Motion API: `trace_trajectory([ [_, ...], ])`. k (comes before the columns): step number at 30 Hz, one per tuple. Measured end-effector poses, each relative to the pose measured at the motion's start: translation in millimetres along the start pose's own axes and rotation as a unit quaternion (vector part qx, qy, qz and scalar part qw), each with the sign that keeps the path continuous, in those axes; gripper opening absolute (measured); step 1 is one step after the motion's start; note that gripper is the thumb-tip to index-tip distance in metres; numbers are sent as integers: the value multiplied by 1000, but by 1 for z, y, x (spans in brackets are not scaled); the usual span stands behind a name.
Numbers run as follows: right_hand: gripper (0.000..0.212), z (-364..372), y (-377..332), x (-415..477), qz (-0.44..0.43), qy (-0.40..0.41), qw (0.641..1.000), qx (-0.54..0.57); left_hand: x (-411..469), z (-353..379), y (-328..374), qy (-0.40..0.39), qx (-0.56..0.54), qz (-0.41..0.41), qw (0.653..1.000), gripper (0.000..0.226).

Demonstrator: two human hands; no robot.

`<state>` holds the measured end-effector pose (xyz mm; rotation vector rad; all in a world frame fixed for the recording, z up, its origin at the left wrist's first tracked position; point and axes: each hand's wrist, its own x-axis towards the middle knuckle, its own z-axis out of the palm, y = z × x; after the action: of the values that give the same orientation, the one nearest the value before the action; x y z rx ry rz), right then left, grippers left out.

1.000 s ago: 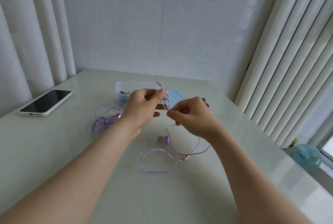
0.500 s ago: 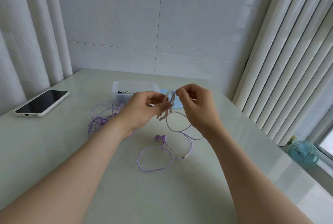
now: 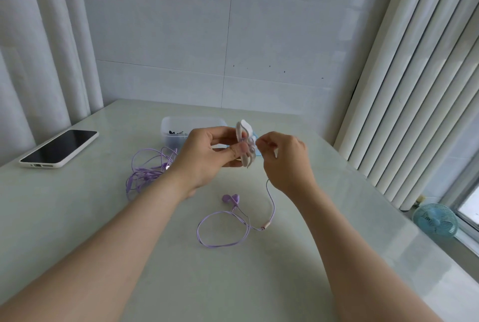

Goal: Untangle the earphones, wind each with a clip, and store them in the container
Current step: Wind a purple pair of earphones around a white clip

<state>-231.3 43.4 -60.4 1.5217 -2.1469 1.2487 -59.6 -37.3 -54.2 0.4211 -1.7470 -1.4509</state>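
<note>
Two hands meet above the table (image 3: 134, 257). The left hand (image 3: 204, 158) grips the white clip (image 3: 243, 128), long axis 12 to 6, thumb pressed on the wound turns. At the clip's 3 o'clock the right hand (image 3: 285, 163) pinches the purple earphone cord (image 3: 273, 205), whose slack drops to 6 o'clock toward the earbuds (image 3: 230, 198). Open room lies there; the container (image 3: 171, 127) sits at 10 o'clock, the tangled second earphones (image 3: 145, 171) at 8.

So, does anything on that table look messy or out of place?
Only the tangled purple earphones heaped beside the container, cords looped over each other. The other cord, partly wound on a white clip, trails loose across the table. Nothing looks spilled or broken.
</note>
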Motion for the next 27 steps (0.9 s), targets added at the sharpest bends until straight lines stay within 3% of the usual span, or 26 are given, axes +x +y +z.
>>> trace_trajectory([
  [4, 21, -3, -14, -7, 3, -111, 993, 43, 3, -4, 1, 79, 20, 2, 997, 15],
  [9, 23, -8, -35, -20, -49, -222, 970, 87, 6, -8, 0, 144, -44, -36, 988, 21],
  [14, 25, -15, -46, -18, -27, -131, 975, 180, 6, -18, -7, 134, 34, -56, 989, 23],
  [20, 23, -22, -41, -9, 51, -31, 959, 277, 4, -14, -8, 21, 93, -54, 994, 26],
  [27, 15, -15, -23, -3, 28, 45, 993, 101, 2, -11, -11, -61, 154, -23, 986, 18],
])
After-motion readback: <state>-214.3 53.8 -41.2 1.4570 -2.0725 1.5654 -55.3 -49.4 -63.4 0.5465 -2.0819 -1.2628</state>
